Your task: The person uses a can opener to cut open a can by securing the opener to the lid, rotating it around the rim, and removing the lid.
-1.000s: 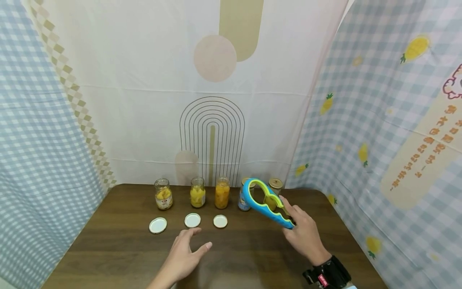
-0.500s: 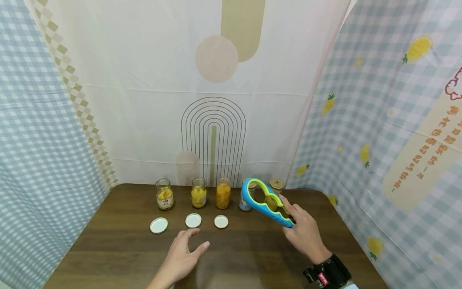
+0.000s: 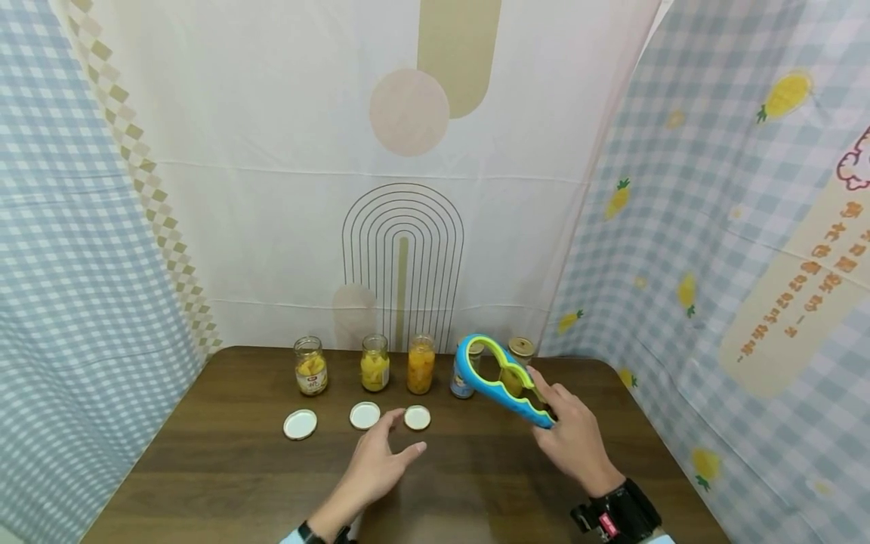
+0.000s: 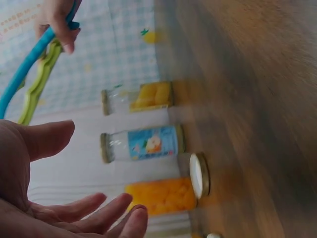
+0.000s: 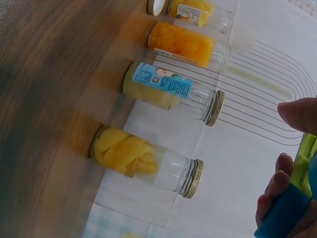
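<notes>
In the head view my right hand [image 3: 574, 434] grips the handles of a blue and green jar opener [image 3: 499, 381], held in the air over the table's right side. Behind the opener stand two lidded jars: a blue-labelled jar [image 5: 163, 82] and a jar of yellow fruit [image 5: 133, 153], both with gold lids. My left hand [image 3: 377, 461] hovers with nothing in it, thumb and fingers apart, just in front of a small lid [image 3: 418, 417]. Three uncapped jars stand to the left: an orange fruit jar [image 3: 421, 366], a yellow fruit jar [image 3: 374, 364] and a labelled peach jar [image 3: 310, 368].
Two more lids lie upturned on the brown table [image 3: 224, 461]: a middle lid [image 3: 365, 415] and a left lid [image 3: 300, 425]. A pale printed cloth [image 3: 272, 227] hangs behind the jars. Checked cloths close off both sides.
My left hand has moved to the right and slightly up, toward the small lid. The right hand and the jar opener have stayed in nearly the same place.
</notes>
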`<state>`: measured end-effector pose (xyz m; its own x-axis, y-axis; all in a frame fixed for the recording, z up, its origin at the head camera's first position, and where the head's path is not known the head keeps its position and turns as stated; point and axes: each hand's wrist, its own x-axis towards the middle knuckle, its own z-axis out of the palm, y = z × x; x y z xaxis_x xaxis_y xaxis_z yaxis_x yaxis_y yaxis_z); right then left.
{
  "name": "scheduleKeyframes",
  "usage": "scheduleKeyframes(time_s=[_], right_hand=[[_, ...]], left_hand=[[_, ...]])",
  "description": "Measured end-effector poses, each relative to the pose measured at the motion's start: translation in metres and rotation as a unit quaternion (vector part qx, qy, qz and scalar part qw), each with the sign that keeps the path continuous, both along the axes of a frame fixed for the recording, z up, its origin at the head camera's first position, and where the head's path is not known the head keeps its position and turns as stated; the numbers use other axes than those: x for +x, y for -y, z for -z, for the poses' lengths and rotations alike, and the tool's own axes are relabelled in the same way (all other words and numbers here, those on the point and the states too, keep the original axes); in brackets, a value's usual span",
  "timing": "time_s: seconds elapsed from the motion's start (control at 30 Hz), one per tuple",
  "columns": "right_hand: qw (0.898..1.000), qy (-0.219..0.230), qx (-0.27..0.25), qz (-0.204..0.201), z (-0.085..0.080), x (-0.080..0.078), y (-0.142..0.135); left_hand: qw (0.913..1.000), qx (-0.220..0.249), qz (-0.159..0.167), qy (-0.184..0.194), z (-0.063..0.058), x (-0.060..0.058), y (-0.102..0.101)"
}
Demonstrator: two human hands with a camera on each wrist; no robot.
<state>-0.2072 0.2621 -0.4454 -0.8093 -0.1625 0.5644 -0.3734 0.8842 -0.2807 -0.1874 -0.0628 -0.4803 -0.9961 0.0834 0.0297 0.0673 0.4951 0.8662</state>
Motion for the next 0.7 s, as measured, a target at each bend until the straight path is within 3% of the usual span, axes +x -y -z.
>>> scheduleKeyframes(time_s=[0.33, 0.47, 0.6, 0.67, 0.7], right_hand=[[1.000, -0.006, 0.000, -0.003, 0.000, -0.001, 0.001], [1.000, -0.003, -0.001, -0.002, 0.000, -0.001, 0.002], [1.000, 0.003, -0.001, -0.001, 0.000, -0.002, 0.003], [1.000, 0.003, -0.003, 0.000, 0.000, -0.003, 0.004], [1.000, 0.000, -0.004, -0.001, 0.000, -0.003, 0.004]], left_hand=[[0.9994, -0.006, 0.032, -0.006, 0.003, -0.062, -0.063], [0.9986, -0.011, 0.045, -0.028, 0.013, -0.092, -0.085], [0.9985, 0.020, 0.042, -0.031, 0.023, -0.121, -0.100], [0.9986, 0.018, 0.028, -0.042, 0.039, -0.142, -0.108], [0.9980, 0.024, 0.024, -0.053, 0.041, -0.148, -0.111]])
